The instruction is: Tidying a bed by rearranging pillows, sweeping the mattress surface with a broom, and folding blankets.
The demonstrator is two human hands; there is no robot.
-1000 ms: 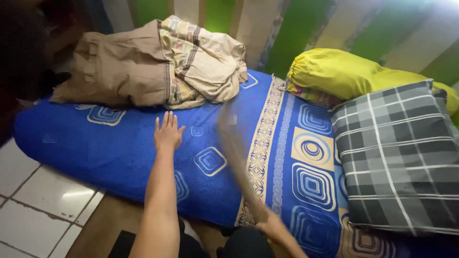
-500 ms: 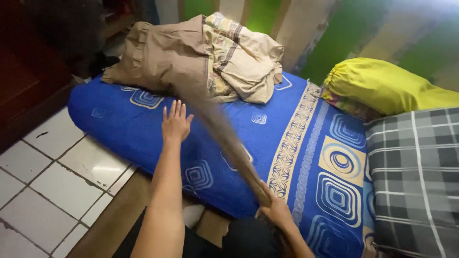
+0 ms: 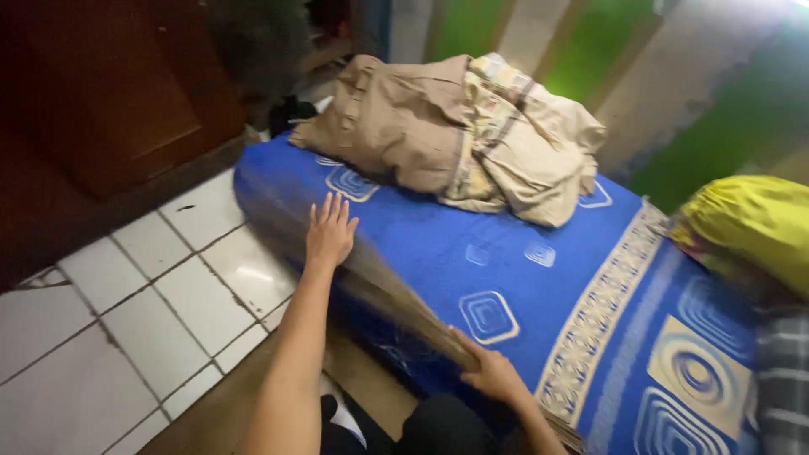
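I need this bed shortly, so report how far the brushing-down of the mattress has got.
Done: the blue sheet looks flat and bare in the middle. In hand: the right hand grips a blurred stick broom at the near edge, while the left hand lies flat on the sheet. Left: the crumpled beige bedding sits at the far end.

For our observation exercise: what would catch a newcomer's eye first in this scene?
The bright blue patterned mattress across the middle, with a crumpled beige bundle of cloth at its far end. The left hand lies flat on the near edge, while the right hand grips a blurred broom.
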